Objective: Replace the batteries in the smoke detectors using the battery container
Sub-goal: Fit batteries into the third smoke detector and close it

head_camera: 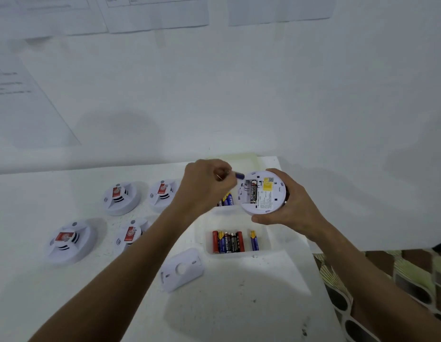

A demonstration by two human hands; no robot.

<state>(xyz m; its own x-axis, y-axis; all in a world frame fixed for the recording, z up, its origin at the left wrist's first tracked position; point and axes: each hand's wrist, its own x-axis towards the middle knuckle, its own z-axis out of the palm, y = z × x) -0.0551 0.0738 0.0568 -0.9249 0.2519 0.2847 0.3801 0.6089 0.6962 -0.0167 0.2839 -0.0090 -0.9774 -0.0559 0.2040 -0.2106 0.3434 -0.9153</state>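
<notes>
Both hands busy above the white table (239,304). Right hand (292,206) wrapped around the rim of a round white plastic smoke detector (262,192), held off the table with its flat underside turned up, just over the battery container (263,243). Left hand (204,186) curled, pinching a blue-purple battery (239,175) by one end, its free tip right at the detector's upper left edge, beside the open battery bay. One dark battery (254,192) already seated lengthwise in that bay; the slot next to it showing bare metal contacts. Yellow sticker and fine-print label on the smooth underside (text too small to read).

Container a shallow, translucent white tray, split into compartments: near one packed with a row of red, blue and black cylindrical cells, one blue cell lying apart at its right; far one partly hidden behind the hands. Loose white cover plate (182,269) with a round central hole lying tilted, near the tray's left corner.

Four more detectors (122,197) in two rows at left, domed, slotted, each topped with a red-and-white label.
</notes>
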